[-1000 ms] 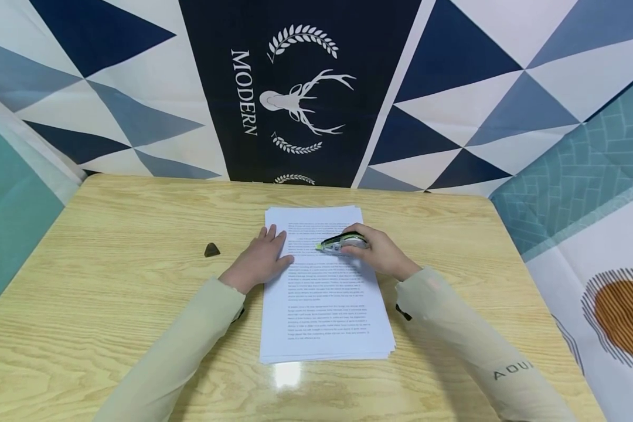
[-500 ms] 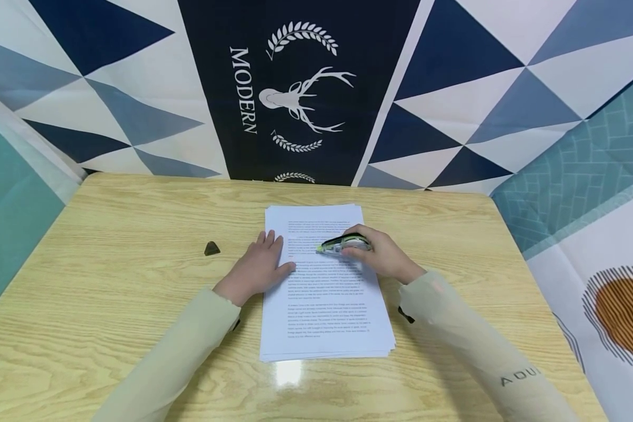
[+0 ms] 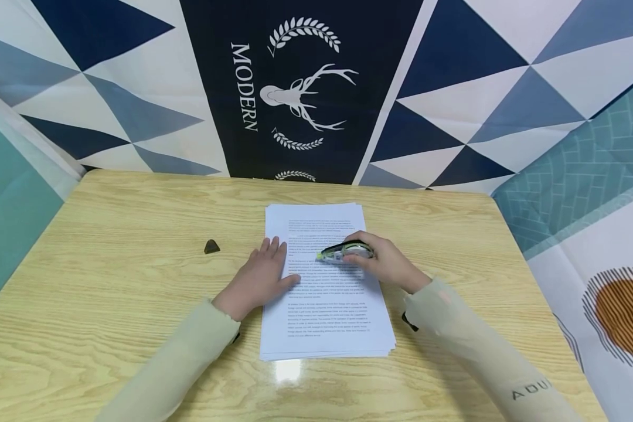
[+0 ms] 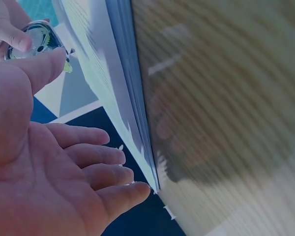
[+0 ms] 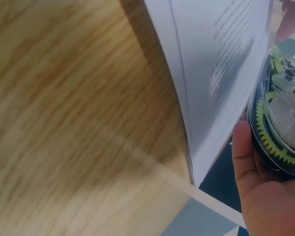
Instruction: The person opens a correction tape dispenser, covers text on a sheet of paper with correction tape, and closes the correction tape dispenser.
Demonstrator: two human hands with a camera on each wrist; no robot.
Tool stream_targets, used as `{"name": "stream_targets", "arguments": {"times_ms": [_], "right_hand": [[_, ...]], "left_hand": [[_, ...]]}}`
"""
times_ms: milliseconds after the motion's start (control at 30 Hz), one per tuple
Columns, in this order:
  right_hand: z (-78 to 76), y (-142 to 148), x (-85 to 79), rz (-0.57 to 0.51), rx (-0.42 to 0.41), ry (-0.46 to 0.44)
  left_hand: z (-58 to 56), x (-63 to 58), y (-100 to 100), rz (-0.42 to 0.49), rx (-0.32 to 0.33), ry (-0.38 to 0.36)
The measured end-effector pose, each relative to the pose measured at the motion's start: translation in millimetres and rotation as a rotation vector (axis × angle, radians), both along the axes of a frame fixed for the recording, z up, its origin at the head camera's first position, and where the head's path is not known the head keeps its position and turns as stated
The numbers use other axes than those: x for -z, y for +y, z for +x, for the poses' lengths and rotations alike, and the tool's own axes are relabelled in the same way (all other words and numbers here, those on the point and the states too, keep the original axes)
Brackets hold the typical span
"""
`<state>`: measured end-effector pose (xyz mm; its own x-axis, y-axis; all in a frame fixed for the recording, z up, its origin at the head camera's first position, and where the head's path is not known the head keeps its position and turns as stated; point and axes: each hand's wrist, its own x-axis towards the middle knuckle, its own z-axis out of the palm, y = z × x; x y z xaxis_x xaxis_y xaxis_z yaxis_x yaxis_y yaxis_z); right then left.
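A stack of printed paper [image 3: 327, 328] lies on the wooden table, its sheets slightly uneven at the edges. My right hand [image 3: 385, 258] holds a correction tape dispenser [image 3: 343, 251] over the upper half of the top sheet. Its yellow-green tip points left, at the printed lines; whether it touches the paper I cannot tell. In the right wrist view, green gear wheels show through the clear case of the correction tape [image 5: 280, 123]. My left hand [image 3: 258, 278] is at the stack's left edge, fingers extended, the thumb reaching over the sheet. The left wrist view shows its palm [image 4: 44, 172].
A small dark triangular object [image 3: 211, 247] lies on the wooden table [image 3: 137, 293], left of the paper. Behind the table's far edge hangs a patterned cloth [image 3: 306, 88] with a deer head and triangles. Teal cloth is at both sides.
My left hand has slid a little toward me along the stack's left edge. My right hand has moved slightly down the page with the correction tape.
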<state>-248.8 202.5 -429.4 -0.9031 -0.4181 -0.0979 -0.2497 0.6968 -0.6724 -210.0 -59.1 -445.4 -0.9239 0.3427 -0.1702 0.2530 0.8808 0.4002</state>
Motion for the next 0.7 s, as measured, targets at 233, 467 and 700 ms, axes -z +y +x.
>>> {"name": "stream_targets", "arguments": {"times_ms": [233,467,700], "right_hand": [[6.6,0.4,0.3,-0.003,-0.026,0.017],[9.0,0.1,0.9,0.004,-0.066,0.046],[9.3,-1.9,1.0,0.007,-0.104,0.066]], "left_hand": [[5.5,0.2,2.7,-0.015,0.0,-0.019],[6.2,3.0,3.7,-0.032,-0.008,-0.049],[7.8,0.4,4.9,-0.023,-0.01,-0.06]]}}
